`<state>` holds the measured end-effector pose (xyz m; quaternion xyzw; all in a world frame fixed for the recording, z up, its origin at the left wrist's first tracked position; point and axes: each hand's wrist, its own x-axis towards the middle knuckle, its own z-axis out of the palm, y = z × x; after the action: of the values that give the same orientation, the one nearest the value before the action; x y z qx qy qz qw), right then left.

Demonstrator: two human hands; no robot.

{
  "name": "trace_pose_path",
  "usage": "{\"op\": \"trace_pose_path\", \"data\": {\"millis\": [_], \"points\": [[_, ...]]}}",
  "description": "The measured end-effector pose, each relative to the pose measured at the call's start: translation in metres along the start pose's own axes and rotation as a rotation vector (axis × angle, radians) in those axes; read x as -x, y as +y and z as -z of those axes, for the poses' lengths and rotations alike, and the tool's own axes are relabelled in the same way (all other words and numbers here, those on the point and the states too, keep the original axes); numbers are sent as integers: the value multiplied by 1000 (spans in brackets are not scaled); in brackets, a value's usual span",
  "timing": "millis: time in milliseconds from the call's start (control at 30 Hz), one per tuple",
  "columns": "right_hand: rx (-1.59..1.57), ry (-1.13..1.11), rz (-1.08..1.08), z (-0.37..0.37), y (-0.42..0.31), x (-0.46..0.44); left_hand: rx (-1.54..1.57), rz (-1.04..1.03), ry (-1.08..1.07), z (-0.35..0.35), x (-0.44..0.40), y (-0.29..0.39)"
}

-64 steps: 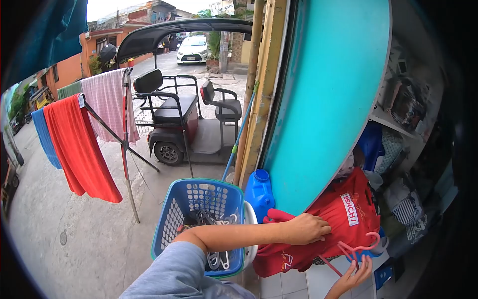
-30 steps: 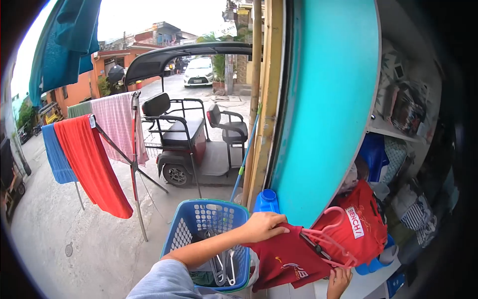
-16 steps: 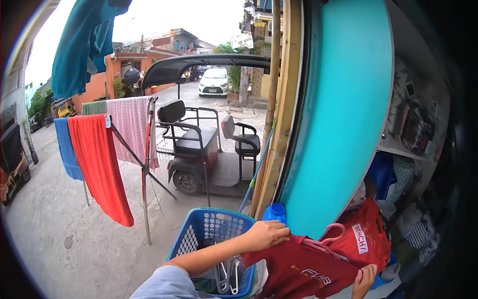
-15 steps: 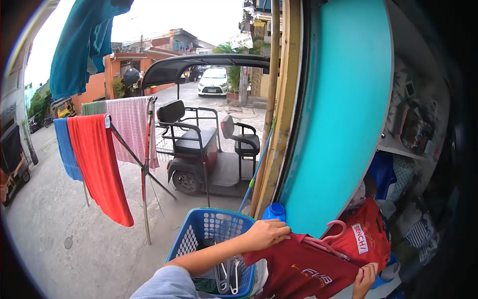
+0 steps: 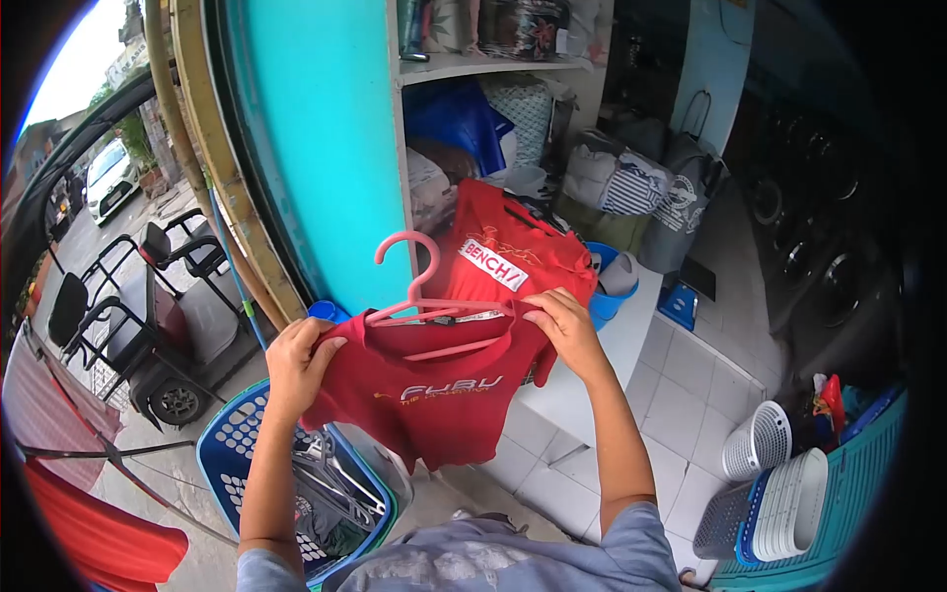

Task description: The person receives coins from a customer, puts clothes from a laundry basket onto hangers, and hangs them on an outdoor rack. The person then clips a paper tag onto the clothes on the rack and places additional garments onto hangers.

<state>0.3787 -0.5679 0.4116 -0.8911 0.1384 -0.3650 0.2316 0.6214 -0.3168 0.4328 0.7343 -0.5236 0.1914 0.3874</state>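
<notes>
A dark red shirt [image 5: 444,414] with "FUBU" lettering is spread out in front of me. My left hand [image 5: 298,363] pinches one shoulder of it, and my right hand [image 5: 564,331] grips the other. Inside the neck opening sits a pink hanger [image 5: 415,286], its hook sticking up above the collar. Just behind the shirt, a brighter red garment [image 5: 552,261] with a "BENCH/" label lies on a white surface [image 5: 577,400]. Below my left forearm stands a blue laundry basket [image 5: 212,449] holding several hangers [image 5: 330,474] and some dark cloth.
A turquoise panel [image 5: 316,148] rises ahead, beside shelves [image 5: 483,67] with packed bundles. White baskets [image 5: 789,503] stand at the lower right on the tiled floor [image 5: 681,395]. Outside at left are a three-wheeled vehicle [image 5: 148,335] and a red towel [image 5: 94,523] on a rack.
My view has turned right, away from the street toward the shelves. The dark red shirt now faces me, spread wide between both raised hands, with the pink hanger upright in its neck.
</notes>
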Motion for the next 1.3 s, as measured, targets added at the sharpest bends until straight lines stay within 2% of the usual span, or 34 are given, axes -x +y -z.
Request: {"op": "trace_pose_path", "data": {"millis": [133,233,300,367,467,500,600,700,733,800,867,1000,1100,1133,1200,1267,1300], "points": [[-130,21,-68,5,2,5,42,-58,-32,-15,-13,4],[-149,-46,-111,21,-6,-1,89,-122,-95,-17,-29,5],[-27,87,-65,41,-26,-2,123,-235,-84,-8,-46,9],[135,208,0,54,-33,2,118,-239,-110,-5,-50,11],[38,215,-123,32,-8,18,122,-172,-243,-32,-31,-5],[6,251,-181,24,2,24,181,-84,-261,-43,-18,-15],[-31,228,-294,27,23,23,395,174,-127,-51,7,-39],[-326,286,-391,55,43,-1,538,370,-53,-31,28,-73],[-463,312,-333,67,45,-16,604,455,-17,-24,38,-82],[-610,355,-353,96,61,-42,649,599,-23,-4,63,-93],[-635,359,-361,124,88,-72,613,653,7,10,96,-104],[-655,390,-406,150,160,-128,457,902,40,46,156,-99],[-460,524,-388,119,245,-153,379,1025,58,66,207,-102],[-179,484,-368,102,281,-155,324,1070,57,73,216,-96],[536,350,-567,50,263,-144,296,1136,50,83,236,-90],[363,89,-588,-4,312,-133,277,1216,28,90,257,-90],[337,32,-447,-30,352,-127,291,1254,4,94,267,-92]]}}
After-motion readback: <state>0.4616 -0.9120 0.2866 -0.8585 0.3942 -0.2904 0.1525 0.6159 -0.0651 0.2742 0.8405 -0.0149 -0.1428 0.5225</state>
